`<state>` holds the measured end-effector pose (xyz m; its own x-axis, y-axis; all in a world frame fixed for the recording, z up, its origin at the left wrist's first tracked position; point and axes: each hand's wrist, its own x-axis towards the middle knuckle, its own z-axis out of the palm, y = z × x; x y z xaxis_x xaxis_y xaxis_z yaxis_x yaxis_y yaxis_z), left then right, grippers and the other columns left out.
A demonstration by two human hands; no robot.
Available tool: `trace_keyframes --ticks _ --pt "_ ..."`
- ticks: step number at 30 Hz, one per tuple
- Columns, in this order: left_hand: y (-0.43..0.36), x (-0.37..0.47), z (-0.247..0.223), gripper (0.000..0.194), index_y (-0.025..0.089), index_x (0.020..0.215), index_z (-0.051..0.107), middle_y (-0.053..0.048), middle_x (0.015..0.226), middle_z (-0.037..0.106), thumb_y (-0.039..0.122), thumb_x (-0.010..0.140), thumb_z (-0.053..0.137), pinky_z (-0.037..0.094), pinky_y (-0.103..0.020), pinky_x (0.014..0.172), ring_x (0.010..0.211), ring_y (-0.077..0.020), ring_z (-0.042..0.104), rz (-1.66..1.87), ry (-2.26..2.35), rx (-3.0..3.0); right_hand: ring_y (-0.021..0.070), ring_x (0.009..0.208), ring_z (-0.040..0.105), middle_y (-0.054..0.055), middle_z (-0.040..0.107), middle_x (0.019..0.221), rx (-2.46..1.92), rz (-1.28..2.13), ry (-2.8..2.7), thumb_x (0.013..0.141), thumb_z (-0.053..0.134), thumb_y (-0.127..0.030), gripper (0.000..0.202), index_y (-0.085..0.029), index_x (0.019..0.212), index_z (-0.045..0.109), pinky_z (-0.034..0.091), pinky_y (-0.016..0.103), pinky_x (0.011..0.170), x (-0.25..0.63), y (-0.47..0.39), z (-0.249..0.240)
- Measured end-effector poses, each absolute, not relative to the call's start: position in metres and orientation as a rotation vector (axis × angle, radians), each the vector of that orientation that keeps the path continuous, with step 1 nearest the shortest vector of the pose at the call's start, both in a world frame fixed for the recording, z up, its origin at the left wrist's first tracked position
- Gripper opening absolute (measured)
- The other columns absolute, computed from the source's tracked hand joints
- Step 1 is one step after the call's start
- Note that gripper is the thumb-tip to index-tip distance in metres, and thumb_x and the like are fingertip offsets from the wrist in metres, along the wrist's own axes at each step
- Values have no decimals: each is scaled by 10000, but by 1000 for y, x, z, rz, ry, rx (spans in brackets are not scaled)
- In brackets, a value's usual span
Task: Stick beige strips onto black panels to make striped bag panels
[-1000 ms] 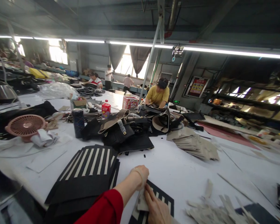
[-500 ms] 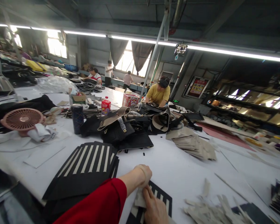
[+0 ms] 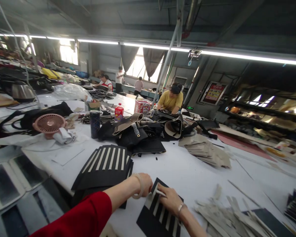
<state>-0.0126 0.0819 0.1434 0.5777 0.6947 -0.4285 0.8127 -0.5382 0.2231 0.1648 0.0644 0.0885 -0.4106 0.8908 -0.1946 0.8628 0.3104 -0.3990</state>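
A black panel with pale strips [image 3: 160, 210] lies at the front centre of the white table. My left hand [image 3: 145, 184], a pale bangle at its wrist, is closed at the panel's upper left edge; what its fingers pinch is too small to make out. My right hand [image 3: 171, 199] lies over the panel's upper part, its fingers bent around a thin pale strip [image 3: 160, 193]. Left of my hands sits a stack of similar striped black panels [image 3: 108, 159]. Loose pale strips [image 3: 219, 210] are heaped to the right.
Black bag parts [image 3: 135, 138] are piled beyond my hands, with beige pieces [image 3: 204, 149] to their right. A pink fan [image 3: 50, 124] and a dark tumbler [image 3: 95, 123] stand at the left. A person in yellow [image 3: 171, 98] leans over the far side.
Both hands have moved apart, the left one leftward and the right one up onto the panel. More of the striped panel shows. The camera view has shifted left.
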Motion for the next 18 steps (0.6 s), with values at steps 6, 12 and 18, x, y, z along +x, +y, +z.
trace_keyframes --ticks 6,12,18 --pt "73 -19 143 272 222 915 645 -29 1020 645 129 661 612 492 -348 722 868 -213 609 -354 1163 2419 193 808 627 -16 692 866 -1768 730 -2436 712 530 -392 245 -276 889 654 422 247 677 157 62 99" --pt "61 -26 149 355 284 840 664 1 868 689 84 567 556 479 -308 633 781 -226 633 -437 1104 2435 268 890 639 81 674 995 -2065 500 -2425 602 637 -456 426 -253 976 618 474 327 696 136 53 97" --pt "25 -39 182 293 294 686 647 57 746 680 49 566 541 444 -256 595 766 -198 628 -484 815 2467 339 904 632 152 675 954 -2110 456 -2450 533 701 -403 503 -172 973 619 486 417 742 130 61 97"
